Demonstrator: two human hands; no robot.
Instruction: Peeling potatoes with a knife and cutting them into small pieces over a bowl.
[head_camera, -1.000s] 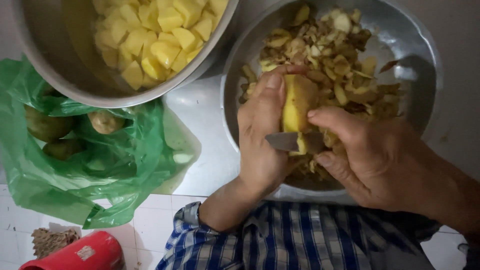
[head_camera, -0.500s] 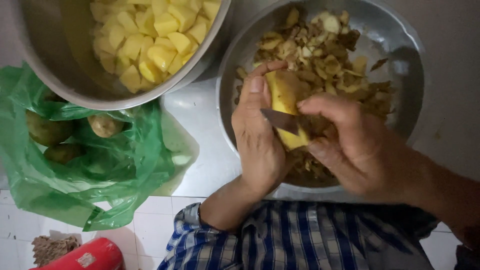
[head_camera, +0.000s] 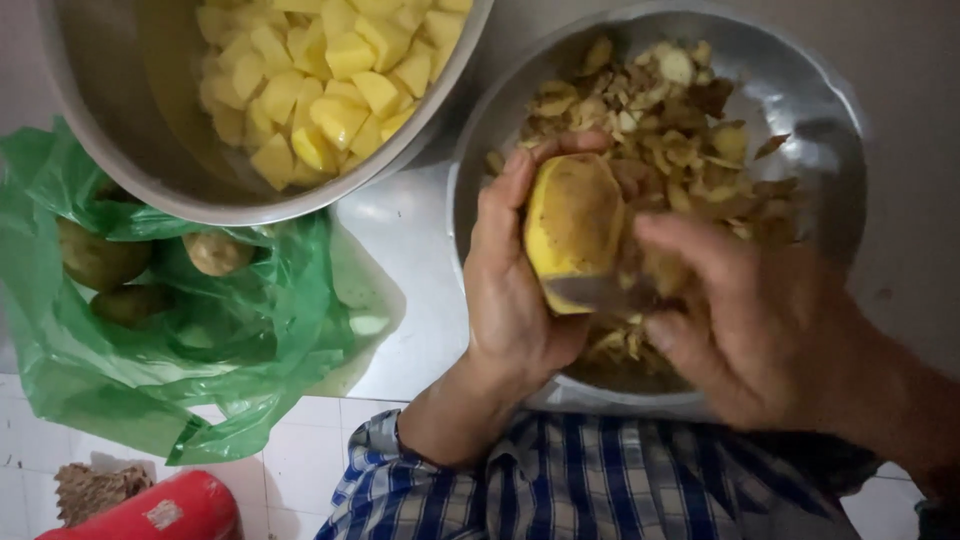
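Your left hand (head_camera: 515, 300) has the potato (head_camera: 572, 225) cupped — fingers curled round its far side, thumb low, mostly peeled yellow w/ a brownish patch near the top. It sits over the near rim of the peel bowl (head_camera: 820, 110), which is right where you want it. Your right hand (head_camera: 760, 320) is closed on a knife (head_camera: 600, 292), blade lying flat across the potato's lower end; the hand is blurred, so I can't tell the exact grip. Judging from that: keep the blade shallow, edge pointed away from the left thumb, and turn the potato into the blade rather than sawing. Keep the work above the bowl so skin drops onto the peels (head_camera: 690, 110), not the counter. Cut cubes sit in the pot (head_camera: 120, 150) to the upper left; unpeeled ones wait in the green bag (head_camera: 200, 340).
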